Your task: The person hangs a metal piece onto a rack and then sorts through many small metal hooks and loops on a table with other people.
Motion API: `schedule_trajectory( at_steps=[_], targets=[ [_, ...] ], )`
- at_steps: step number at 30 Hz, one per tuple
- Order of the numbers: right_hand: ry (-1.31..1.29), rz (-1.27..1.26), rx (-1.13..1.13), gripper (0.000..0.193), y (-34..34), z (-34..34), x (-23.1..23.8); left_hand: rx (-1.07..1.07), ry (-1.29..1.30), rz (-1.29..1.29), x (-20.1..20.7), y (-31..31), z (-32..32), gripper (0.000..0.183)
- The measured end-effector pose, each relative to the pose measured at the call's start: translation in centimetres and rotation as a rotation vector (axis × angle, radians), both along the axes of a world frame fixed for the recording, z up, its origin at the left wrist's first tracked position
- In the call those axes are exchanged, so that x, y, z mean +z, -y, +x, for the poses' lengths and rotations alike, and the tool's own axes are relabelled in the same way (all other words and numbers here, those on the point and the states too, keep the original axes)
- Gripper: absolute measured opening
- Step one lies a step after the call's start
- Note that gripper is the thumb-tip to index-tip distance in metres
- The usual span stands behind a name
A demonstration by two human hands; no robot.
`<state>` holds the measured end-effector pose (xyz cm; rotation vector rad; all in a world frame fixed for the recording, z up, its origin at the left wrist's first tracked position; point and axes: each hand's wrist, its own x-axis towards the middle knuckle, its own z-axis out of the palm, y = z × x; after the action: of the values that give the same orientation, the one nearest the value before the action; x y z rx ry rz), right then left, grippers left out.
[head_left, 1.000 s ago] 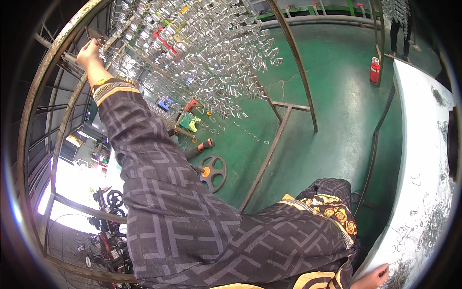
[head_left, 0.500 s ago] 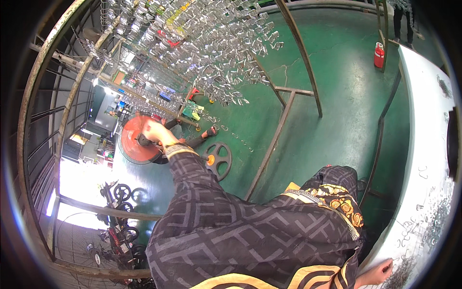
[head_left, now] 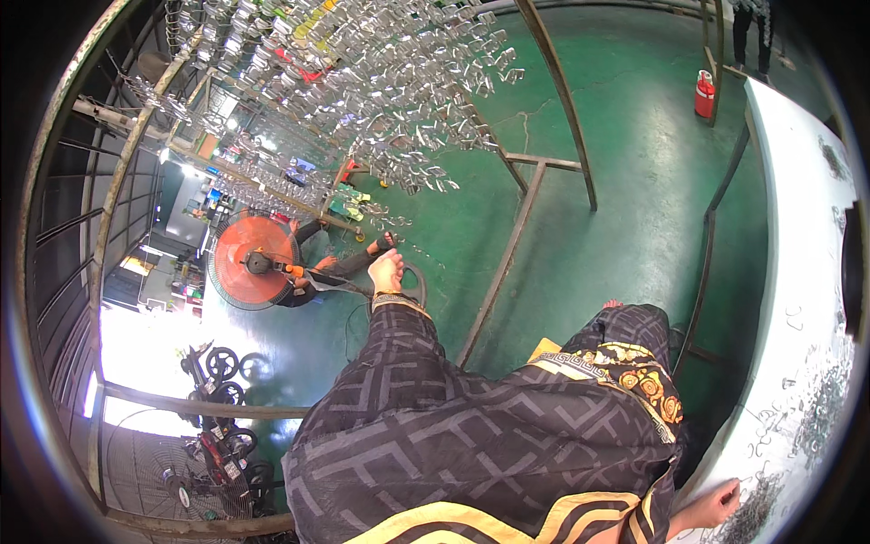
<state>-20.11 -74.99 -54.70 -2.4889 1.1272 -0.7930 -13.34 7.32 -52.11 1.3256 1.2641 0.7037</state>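
My right hand (head_left: 714, 508) rests at the lower right, over the edge of a white tabletop (head_left: 779, 299). Its fingers are curled together; whatever they may hold is too small to make out. Beside the fingertips lies a spread of small dark pieces (head_left: 757, 503), with small hook-like pieces (head_left: 768, 422) farther up the top. My left hand is outside the picture. What reaches out at centre left appears to be my bare left foot (head_left: 388, 272), below a patterned trouser leg (head_left: 390, 344). It is apart from a standing fan (head_left: 256, 261) with orange blades.
Rows of shiny metal clips (head_left: 390, 82) hang at the upper left. A metal frame (head_left: 512, 263) stands on the green floor. Farther off are a red cylinder (head_left: 704, 94), a seated person's leg (head_left: 349, 264), another standing person (head_left: 752, 36) and wheeled machines (head_left: 217, 426).
My left foot has drawn back from the fan toward the right, leaving the fan's hub uncovered. My right hand stays at the table edge with little change.
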Motion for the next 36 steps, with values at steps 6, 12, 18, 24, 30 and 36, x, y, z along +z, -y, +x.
schedule_trajectory(
  at_steps=[6,12,18,24,30,36],
  targets=[
    [-0.007,0.004,0.008,0.031,0.3,-0.1,-0.1,-0.156,-0.059,0.026,-0.4,2.6,3.2,0.040],
    [0.007,0.008,0.010,0.030,-0.3,-0.1,0.3,-0.254,-0.069,0.122,-1.2,4.8,6.2,0.048],
    [0.000,0.003,-0.006,0.029,-0.4,0.0,0.2,-0.290,-0.039,0.222,-1.1,7.1,7.4,0.048],
    [-0.023,-0.017,0.015,0.029,-0.1,-0.1,0.1,-0.304,0.022,0.242,-0.3,8.8,6.9,0.038],
    [-0.003,-0.020,0.023,0.029,-0.3,0.1,0.2,-0.274,0.073,0.310,-1.8,7.7,5.8,0.030],
    [-0.012,-0.013,-0.012,0.030,-0.5,0.2,0.5,-0.121,0.132,0.398,-2.9,8.0,5.9,0.022]
  ],
)
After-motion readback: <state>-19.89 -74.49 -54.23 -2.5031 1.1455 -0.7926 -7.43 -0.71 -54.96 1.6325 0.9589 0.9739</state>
